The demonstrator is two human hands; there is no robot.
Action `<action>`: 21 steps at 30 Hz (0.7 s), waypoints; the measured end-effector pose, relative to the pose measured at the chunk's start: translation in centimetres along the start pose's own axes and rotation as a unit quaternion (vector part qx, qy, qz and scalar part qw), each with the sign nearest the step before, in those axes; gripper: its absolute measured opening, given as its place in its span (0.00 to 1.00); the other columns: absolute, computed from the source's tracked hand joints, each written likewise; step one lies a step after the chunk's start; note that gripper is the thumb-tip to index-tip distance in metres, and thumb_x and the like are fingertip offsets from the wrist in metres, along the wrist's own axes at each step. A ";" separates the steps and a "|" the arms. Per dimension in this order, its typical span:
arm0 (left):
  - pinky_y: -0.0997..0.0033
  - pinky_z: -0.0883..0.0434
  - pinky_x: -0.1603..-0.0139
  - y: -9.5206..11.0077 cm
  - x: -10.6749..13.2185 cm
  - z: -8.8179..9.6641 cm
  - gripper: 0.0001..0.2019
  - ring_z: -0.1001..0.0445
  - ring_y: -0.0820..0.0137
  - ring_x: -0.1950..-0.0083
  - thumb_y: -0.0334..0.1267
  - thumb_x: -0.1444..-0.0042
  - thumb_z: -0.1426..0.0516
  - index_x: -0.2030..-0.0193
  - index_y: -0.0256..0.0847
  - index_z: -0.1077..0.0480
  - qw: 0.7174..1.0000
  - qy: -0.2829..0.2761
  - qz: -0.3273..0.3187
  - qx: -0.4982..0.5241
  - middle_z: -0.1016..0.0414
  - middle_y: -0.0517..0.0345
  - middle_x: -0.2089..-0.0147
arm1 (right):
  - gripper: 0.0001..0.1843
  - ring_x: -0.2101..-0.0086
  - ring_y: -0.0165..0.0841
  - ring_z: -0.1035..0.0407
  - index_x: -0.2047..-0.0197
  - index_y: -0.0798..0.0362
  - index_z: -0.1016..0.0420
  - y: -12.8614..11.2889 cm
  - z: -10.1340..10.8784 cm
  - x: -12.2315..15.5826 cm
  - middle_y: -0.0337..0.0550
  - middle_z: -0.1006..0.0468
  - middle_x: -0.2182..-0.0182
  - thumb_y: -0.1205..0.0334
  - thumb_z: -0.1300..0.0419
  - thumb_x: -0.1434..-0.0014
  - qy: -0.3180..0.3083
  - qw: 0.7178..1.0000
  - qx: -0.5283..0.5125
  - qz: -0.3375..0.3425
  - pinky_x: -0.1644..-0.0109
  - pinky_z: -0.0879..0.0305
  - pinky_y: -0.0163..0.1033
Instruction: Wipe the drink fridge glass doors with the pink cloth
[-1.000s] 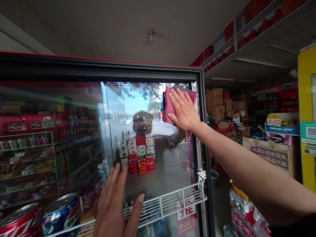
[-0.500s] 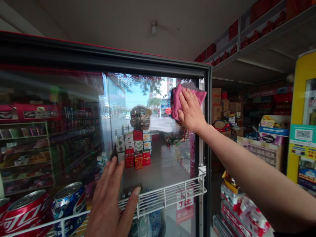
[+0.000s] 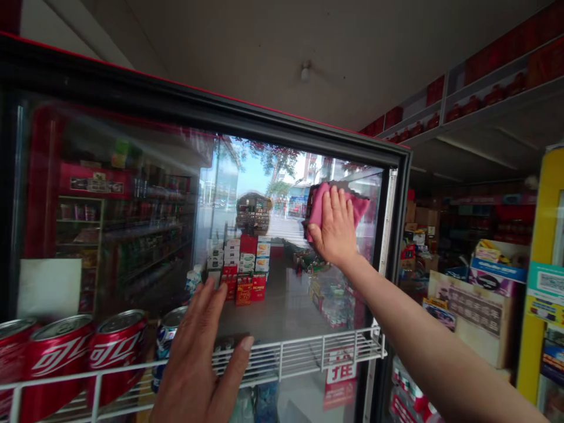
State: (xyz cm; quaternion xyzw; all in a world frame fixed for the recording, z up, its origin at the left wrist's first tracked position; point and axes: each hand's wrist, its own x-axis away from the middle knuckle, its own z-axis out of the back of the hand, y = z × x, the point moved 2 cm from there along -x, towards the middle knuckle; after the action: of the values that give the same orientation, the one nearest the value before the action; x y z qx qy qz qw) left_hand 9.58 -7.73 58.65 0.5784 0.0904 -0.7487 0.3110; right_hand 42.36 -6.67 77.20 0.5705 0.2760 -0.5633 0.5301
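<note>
My right hand [image 3: 337, 229] lies with its fingers flat on a pink cloth [image 3: 318, 208], which it presses to the glass pane [image 3: 282, 314] of a black-framed cooler door. The cloth is near the pane's upper right corner, with a dark edge showing around it. My left hand [image 3: 196, 358] is raised at the lower middle, fingers extended and thumb apart, with nothing in it. It covers part of a white wire rack [image 3: 304, 358]; whether it touches the rack or the glass I cannot tell. Left of it on the rack stand red cola cans [image 3: 117, 352] and a blue can [image 3: 165, 335].
The door's black frame [image 3: 247, 117] runs across the top and down the right. Beyond it stand cardboard boxes [image 3: 469, 311], packed drinks [image 3: 409, 390] and a yellow cabinet [image 3: 540, 235]. The glass shows reflections of shelves, street and stacked cartons.
My view has turned left, showing more red cans and the door's left side. My right hand and the cloth have slid left along the glass, away from the right frame. My left hand stays raised.
</note>
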 end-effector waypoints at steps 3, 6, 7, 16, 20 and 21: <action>0.34 0.29 0.22 -1.6 0.6 1.1 0.40 0.42 0.49 0.14 0.51 0.27 0.45 0.14 0.54 0.54 1.000 0.002 0.014 -0.003 0.46 0.50 0.13 | 0.52 0.17 0.56 0.65 0.14 0.64 0.71 -4.2 -0.2 -0.7 0.63 0.59 0.15 0.40 0.53 0.23 -0.009 1.000 0.004 0.007 0.15 0.57 0.68; 0.32 0.29 0.23 -3.4 1.1 2.3 0.39 0.42 0.48 0.14 0.52 0.27 0.45 0.14 0.55 0.54 0.999 0.008 0.031 -0.007 0.47 0.50 0.13 | 0.52 0.17 0.56 0.66 0.14 0.65 0.71 -8.2 0.0 -1.7 0.62 0.59 0.15 0.40 0.52 0.23 -0.014 1.000 0.010 0.009 0.15 0.57 0.67; 0.31 0.29 0.23 -3.9 1.2 2.6 0.39 0.42 0.47 0.14 0.52 0.27 0.45 0.14 0.55 0.54 0.999 0.010 0.035 -0.006 0.47 0.50 0.13 | 0.52 0.17 0.56 0.66 0.14 0.66 0.69 -9.5 0.1 -2.1 0.62 0.60 0.15 0.40 0.52 0.23 -0.016 1.000 0.009 0.010 0.15 0.57 0.67; 0.33 0.33 0.19 -7.4 2.5 5.1 0.40 0.43 0.47 0.14 0.52 0.28 0.45 0.14 0.55 0.53 0.998 0.008 0.054 -0.008 0.49 0.51 0.12 | 0.50 0.17 0.56 0.64 0.14 0.64 0.56 -21.6 0.6 -4.7 0.60 0.58 0.15 0.38 0.46 0.24 -0.023 0.994 -0.085 0.067 0.14 0.64 0.66; 0.35 0.34 0.19 -7.8 2.6 5.4 0.40 0.44 0.47 0.14 0.51 0.28 0.44 0.14 0.53 0.53 0.999 -0.002 0.049 -0.011 0.49 0.49 0.12 | 0.51 0.17 0.56 0.63 0.15 0.66 0.54 -24.4 0.8 -4.9 0.62 0.58 0.15 0.37 0.44 0.24 -0.030 0.986 -0.110 0.122 0.13 0.67 0.64; 0.35 0.35 0.18 -7.6 2.4 5.3 0.40 0.44 0.47 0.14 0.51 0.28 0.44 0.14 0.53 0.52 0.999 -0.006 0.047 -0.009 0.49 0.49 0.12 | 0.51 0.17 0.56 0.63 0.15 0.66 0.54 -24.6 0.9 -4.8 0.62 0.57 0.15 0.37 0.45 0.24 -0.030 0.983 -0.113 0.142 0.13 0.67 0.64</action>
State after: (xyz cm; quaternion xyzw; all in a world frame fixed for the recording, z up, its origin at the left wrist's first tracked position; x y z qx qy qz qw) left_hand 0.64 -5.22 56.39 0.5746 0.0677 -0.7362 0.3511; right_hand 18.60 0.85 74.66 0.5230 0.2381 -0.4648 0.6737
